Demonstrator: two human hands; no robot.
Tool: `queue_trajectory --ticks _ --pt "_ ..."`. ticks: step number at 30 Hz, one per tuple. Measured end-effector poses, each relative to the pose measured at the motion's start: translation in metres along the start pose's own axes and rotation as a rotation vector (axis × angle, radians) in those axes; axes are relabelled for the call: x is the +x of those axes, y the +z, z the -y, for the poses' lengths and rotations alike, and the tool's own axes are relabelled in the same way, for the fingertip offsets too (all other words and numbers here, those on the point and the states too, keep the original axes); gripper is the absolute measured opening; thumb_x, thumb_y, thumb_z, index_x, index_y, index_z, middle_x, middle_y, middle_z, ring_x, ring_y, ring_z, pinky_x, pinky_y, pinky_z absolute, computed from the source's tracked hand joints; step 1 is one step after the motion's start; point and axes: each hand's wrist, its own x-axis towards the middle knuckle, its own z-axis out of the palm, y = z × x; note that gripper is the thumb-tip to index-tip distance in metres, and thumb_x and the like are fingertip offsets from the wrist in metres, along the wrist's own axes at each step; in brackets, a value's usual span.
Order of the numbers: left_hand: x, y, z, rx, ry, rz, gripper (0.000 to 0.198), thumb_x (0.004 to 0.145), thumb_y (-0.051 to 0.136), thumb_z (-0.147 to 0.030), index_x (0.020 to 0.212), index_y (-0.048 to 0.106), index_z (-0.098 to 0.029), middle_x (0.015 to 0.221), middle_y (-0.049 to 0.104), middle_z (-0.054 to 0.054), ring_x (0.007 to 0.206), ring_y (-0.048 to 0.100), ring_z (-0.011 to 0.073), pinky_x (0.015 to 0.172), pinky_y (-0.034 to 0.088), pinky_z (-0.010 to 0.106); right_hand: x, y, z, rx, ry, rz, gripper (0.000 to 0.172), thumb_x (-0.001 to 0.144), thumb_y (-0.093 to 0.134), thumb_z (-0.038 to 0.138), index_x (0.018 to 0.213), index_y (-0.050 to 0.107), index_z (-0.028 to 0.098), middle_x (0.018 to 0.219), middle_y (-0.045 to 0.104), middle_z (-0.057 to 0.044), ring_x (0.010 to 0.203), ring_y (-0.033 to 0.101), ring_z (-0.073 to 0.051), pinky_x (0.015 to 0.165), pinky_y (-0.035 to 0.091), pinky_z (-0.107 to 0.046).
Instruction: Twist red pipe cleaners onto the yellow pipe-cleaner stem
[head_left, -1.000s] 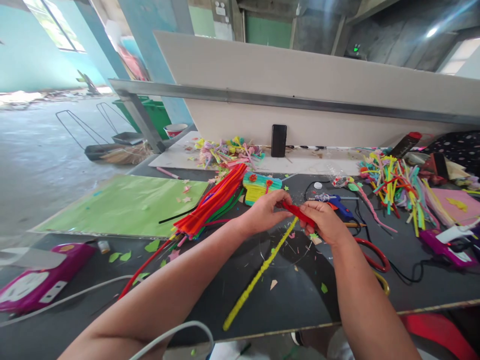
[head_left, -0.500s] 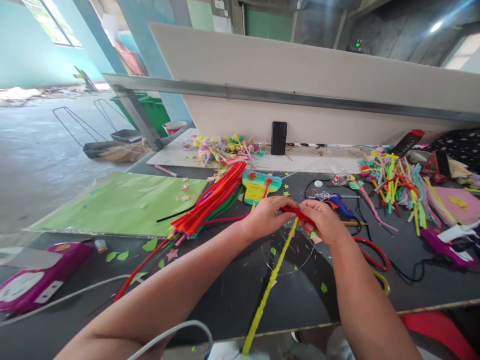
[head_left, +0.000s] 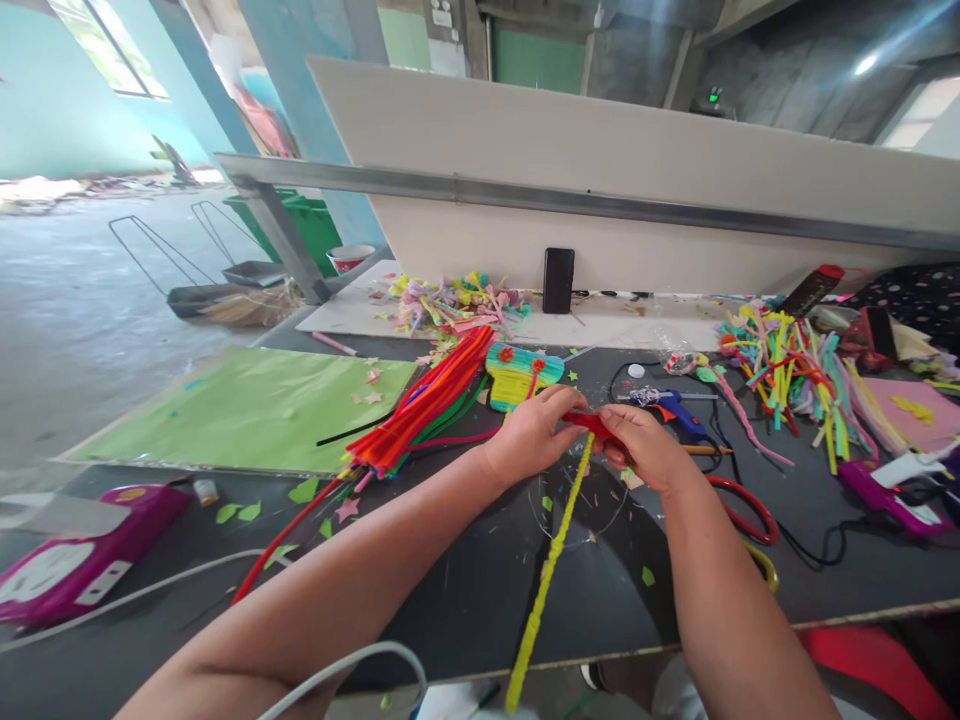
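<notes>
Between my hands, above the dark table, is a red pipe cleaner piece [head_left: 586,420], bent or flattened into a short band. My left hand [head_left: 534,432] pinches its left end, and my right hand [head_left: 643,440] grips its right end with fingers closed. A long yellow twisted pipe cleaner strand [head_left: 551,570] hangs from the red piece and slants down past the table's front edge. Just behind my left hand lies a blue and yellow pipe cleaner shape [head_left: 523,375] with red flowers. My fingers partly hide where yellow and red join.
A bundle of red pipe cleaners [head_left: 427,405] lies left, by a green sheet [head_left: 225,410]. Blue glue gun [head_left: 682,412], red-handled scissors [head_left: 750,515] and a pile of coloured pieces [head_left: 795,360] are right. A phone [head_left: 559,280] leans against the white board [head_left: 480,225].
The lower end of the yellow strand has swung slightly to the right. Both hands keep their hold on the red piece, with the right fingers shifted a little.
</notes>
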Motion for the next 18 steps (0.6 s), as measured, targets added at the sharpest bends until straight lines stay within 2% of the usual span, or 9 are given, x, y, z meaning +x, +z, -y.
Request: queue_trajectory --ticks 5,10,13,18 --pt "-0.003 -0.004 -0.002 0.251 0.206 0.07 0.018 0.088 0.043 -0.021 0.099 0.056 -0.017 0.111 0.057 0.011 0.103 0.055 0.0187 0.09 0.044 0.031 0.002 0.0 -0.002 0.0 0.008 -0.002 0.037 0.078 0.054 0.054 0.075 0.056 0.018 0.058 0.057 0.001 0.039 0.035 -0.006 0.038 0.027 -0.021" --pt "-0.004 -0.005 0.0 0.365 0.295 0.113 0.022 0.09 0.039 -0.021 0.101 0.057 -0.016 0.112 0.058 0.012 0.105 0.055 0.0199 0.089 0.044 0.033 0.004 -0.001 -0.003 -0.036 0.014 -0.01 0.035 0.077 0.056 0.053 0.073 0.054 0.018 0.057 0.056 0.002 0.038 0.033 -0.006 0.037 0.026 -0.02" --pt "-0.005 -0.002 0.0 0.384 0.283 0.115 0.023 0.089 0.038 -0.019 0.101 0.058 -0.014 0.111 0.059 0.012 0.103 0.056 0.0207 0.089 0.044 0.034 0.005 -0.002 -0.004 -0.036 0.033 -0.008 0.032 0.076 0.06 0.05 0.074 0.056 0.018 0.056 0.056 0.003 0.036 0.031 -0.004 0.036 0.022 -0.019" --pt "-0.008 0.006 -0.003 0.353 0.152 0.049 0.02 0.088 0.039 -0.018 0.094 0.058 -0.013 0.111 0.059 0.013 0.102 0.056 0.022 0.088 0.045 0.036 0.006 -0.001 -0.006 -0.033 0.027 0.001 0.026 0.075 0.062 0.044 0.077 0.058 0.018 0.057 0.057 0.003 0.035 0.029 -0.003 0.035 0.019 -0.018"
